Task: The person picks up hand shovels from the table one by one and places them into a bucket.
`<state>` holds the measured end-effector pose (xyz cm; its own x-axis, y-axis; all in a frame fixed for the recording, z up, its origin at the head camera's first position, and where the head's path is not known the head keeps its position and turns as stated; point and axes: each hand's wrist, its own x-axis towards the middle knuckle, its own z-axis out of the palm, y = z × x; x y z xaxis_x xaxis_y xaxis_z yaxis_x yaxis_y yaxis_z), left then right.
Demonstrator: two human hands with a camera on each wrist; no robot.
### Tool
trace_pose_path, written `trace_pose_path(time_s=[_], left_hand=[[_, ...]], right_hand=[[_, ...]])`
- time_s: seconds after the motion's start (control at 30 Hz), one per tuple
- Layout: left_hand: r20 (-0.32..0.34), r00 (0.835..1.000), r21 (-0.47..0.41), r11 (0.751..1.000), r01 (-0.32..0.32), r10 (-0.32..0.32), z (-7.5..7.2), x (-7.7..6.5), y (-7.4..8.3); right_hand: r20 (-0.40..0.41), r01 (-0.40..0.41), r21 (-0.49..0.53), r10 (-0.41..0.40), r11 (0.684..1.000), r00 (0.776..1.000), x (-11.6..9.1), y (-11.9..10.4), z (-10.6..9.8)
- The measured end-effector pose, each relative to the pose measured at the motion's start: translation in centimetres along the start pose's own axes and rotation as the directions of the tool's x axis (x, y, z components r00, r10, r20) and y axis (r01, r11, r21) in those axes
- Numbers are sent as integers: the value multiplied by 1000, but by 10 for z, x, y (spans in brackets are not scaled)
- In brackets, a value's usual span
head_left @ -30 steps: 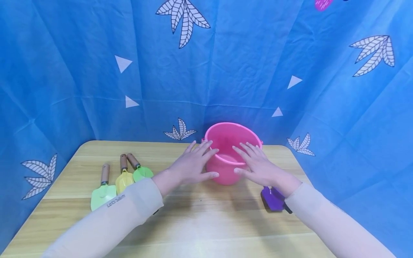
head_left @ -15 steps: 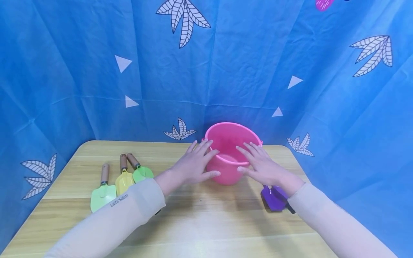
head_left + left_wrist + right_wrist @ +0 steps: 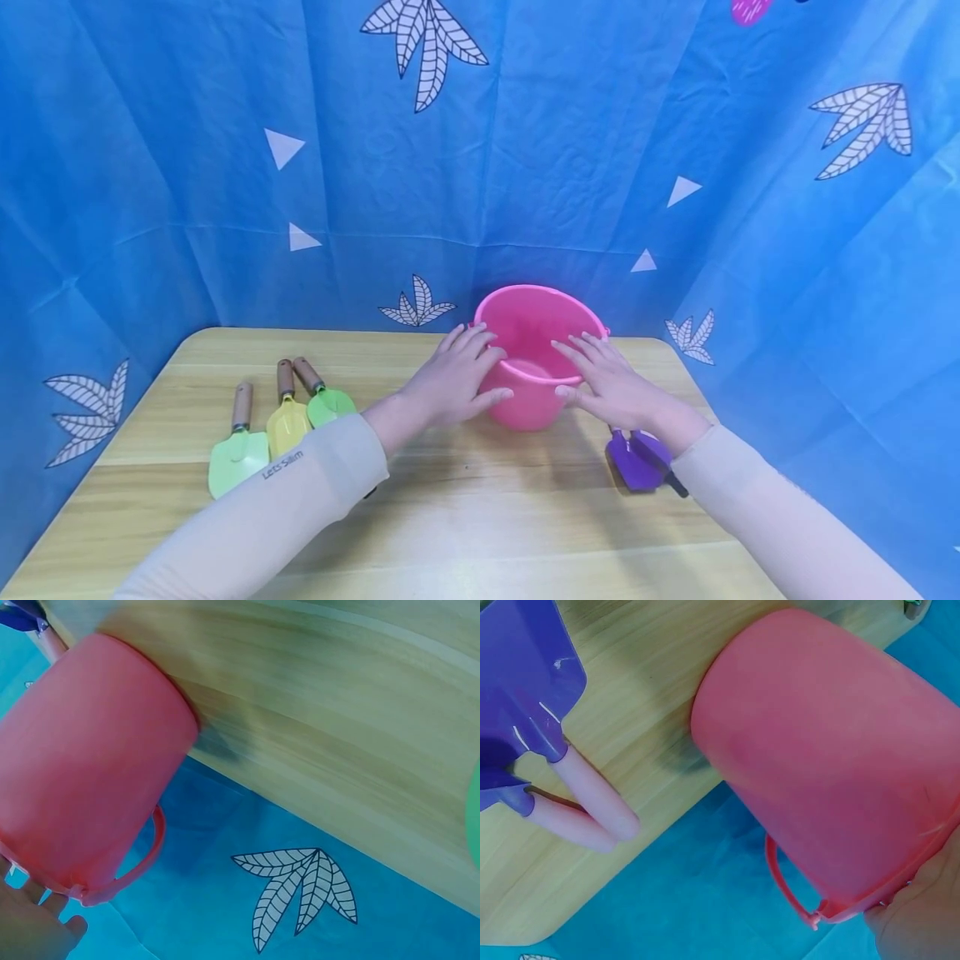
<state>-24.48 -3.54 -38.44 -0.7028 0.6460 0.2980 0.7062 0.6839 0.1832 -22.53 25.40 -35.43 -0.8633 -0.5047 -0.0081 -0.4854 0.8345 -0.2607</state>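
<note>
Just ahead of your fingers on both sides stands the pink bucket point(image 3: 521, 408), upright near the far edge of the wooden table point(image 3: 487, 533), its mouth tilted into your view. Your left hand point(image 3: 455, 375) lies at the bucket's left side, fingers extended and a little apart, the tips overlapping the rim, the thumb reaching across the front wall. Your right hand point(image 3: 611, 383) mirrors it, fingers spread long across the right part of the rim, thumb toward the front. Neither hand is wrapped round anything; how firmly either touches the rim you cannot tell. Beyond your fingertips, the bucket's pink handle point(image 3: 156, 844) hangs down its far side.

Well to the left of your left fingers lie three wooden-handled shovels: a green shovel point(image 3: 330, 406) nearest, then a yellow shovel point(image 3: 288, 425), then a pale green shovel point(image 3: 237, 467). Nearer you than your right fingers, beside that wrist, two purple shovels point(image 3: 529, 682) overlap, their pink handles point(image 3: 592, 791) meeting. Behind all your fingers hangs a blue cloth point(image 3: 480, 183).
</note>
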Motion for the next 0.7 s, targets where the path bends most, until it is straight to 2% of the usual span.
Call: trace_pose_path(time_s=[0.3,0.7], left_hand=[[-40,999,36,999,-8,9,-1,-1,-1],[-57,998,14,1000,12,-12,-1,-6,-5]], right_hand=[[-4,32,4,-32,999,999,-1,0,1],[-54,143,-18,-143,990,988,1,-7,4]])
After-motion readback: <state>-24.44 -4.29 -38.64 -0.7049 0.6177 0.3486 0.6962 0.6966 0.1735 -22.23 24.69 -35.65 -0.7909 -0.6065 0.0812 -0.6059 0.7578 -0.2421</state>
